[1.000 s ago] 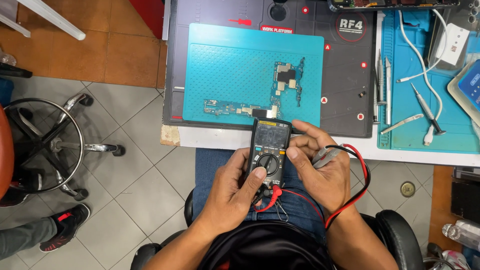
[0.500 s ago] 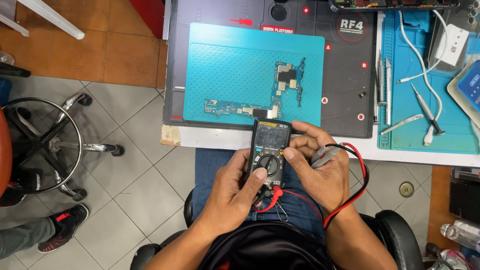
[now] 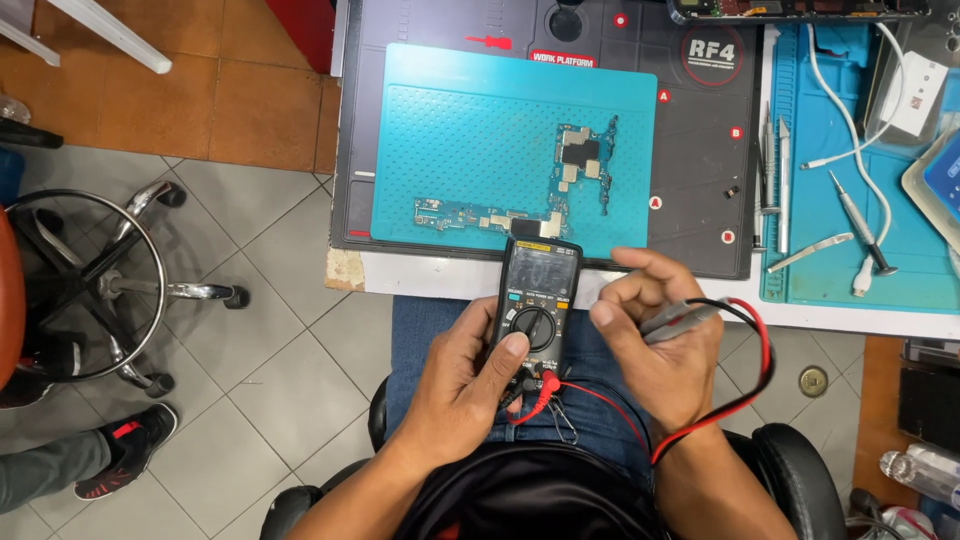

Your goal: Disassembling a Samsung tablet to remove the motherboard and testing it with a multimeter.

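1. Over the lap: left hand (image 3: 465,375) grips multimeter (image 3: 537,300), thumb on dial, unchanged.
2. Right hand (image 3: 655,335) has lifted off the dial; fingers pinch probes (image 3: 680,318).
3. Circuit board (image 3: 540,190) unmoved on teal mat (image 3: 450,120).

Items hidden, cropped or illegible, head view

The lower body of the multimeter (image 3: 538,300) is covered by the left hand (image 3: 462,375), its display too small to be read. The probe tips (image 3: 680,318) are concealed in the right hand (image 3: 655,345). At 12 o'clock a dark device (image 3: 800,8) is cut by the frame edge; at 3 o'clock a blue-topped tray (image 3: 940,180) is cropped. At 8 o'clock a leg and shoe (image 3: 125,450) are shown, the rest of that person lying out of frame.
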